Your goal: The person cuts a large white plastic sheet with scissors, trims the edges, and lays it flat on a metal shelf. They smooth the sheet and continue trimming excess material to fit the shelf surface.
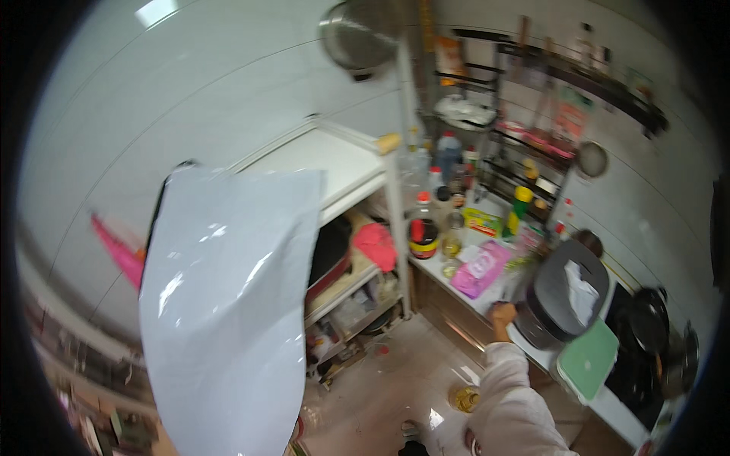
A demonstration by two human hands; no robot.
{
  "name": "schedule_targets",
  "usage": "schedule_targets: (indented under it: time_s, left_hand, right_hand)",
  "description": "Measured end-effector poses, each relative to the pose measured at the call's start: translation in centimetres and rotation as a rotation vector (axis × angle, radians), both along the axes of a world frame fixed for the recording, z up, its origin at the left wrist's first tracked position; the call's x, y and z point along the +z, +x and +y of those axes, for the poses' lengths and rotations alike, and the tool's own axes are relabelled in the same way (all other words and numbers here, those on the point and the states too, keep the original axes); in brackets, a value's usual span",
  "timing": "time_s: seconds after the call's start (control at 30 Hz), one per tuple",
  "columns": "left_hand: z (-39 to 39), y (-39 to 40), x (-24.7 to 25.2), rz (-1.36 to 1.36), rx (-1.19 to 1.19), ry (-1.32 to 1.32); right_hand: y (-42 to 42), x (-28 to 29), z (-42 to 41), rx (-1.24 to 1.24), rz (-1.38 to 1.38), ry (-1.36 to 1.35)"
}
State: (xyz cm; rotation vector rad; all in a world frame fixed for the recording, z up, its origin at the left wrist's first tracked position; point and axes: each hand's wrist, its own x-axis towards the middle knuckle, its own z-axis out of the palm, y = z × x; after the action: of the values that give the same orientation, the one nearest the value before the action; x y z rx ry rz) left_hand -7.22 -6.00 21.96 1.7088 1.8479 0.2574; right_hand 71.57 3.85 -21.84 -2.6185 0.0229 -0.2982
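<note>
My right hand (pixel 503 314) is at the front edge of the white counter, just left of a dark rounded appliance (pixel 544 302) with a white cloth or tissue (pixel 580 290) on its lid. The fingers are blurred, and whether they hold anything does not show. A pink packet of wipes (pixel 481 269) lies beyond the hand. A container with a green lid (pixel 590 359) sits on the near side of the appliance. My left hand is out of view.
A large glossy pale sheet (pixel 228 308) covers much of the left. Behind it stands a white shelf rack (pixel 319 165) with a red cloth (pixel 374 246). Bottles, including a dark sauce bottle (pixel 423 233), crowd the counter corner. A bottle of yellow liquid (pixel 466 399) stands on the floor.
</note>
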Motion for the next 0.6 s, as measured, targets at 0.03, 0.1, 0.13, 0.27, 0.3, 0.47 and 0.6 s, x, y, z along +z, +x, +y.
schedule_targets:
  time_s: [0.03,0.1,0.13,0.27,0.3,0.47,0.6]
  left_hand:
    - [-0.9,-0.7,-0.6,-0.017,-0.079,0.163]
    - [-1.6,-1.0,-4.0,-0.296,0.38,0.236]
    - [-2.2,-6.4,-6.8,-0.078,0.45,0.045]
    - [-4.2,-9.4,-13.0,-0.924,0.636,0.186]
    - [-2.7,-9.6,-13.1,-1.254,0.612,0.337]
    - [0.4,-6.4,-10.9,-1.498,0.424,0.26]
    - [-0.3,-5.6,-9.0,-1.377,0.354,0.342]
  right_hand:
    - [0.3,-0.2,0.1,0.039,-0.001,-0.053]
    - [-0.1,0.4,0.8,0.091,-0.036,-0.132]
    - [-0.9,0.6,0.9,0.107,-0.097,-0.168]
    - [-9.3,7.0,4.1,0.557,-0.166,0.159]
    - [-13.8,12.2,4.6,0.745,0.028,0.336]
    - [-43.7,34.4,3.6,2.247,0.217,0.575]
    - [-52.8,34.5,5.4,2.626,-0.065,0.539]
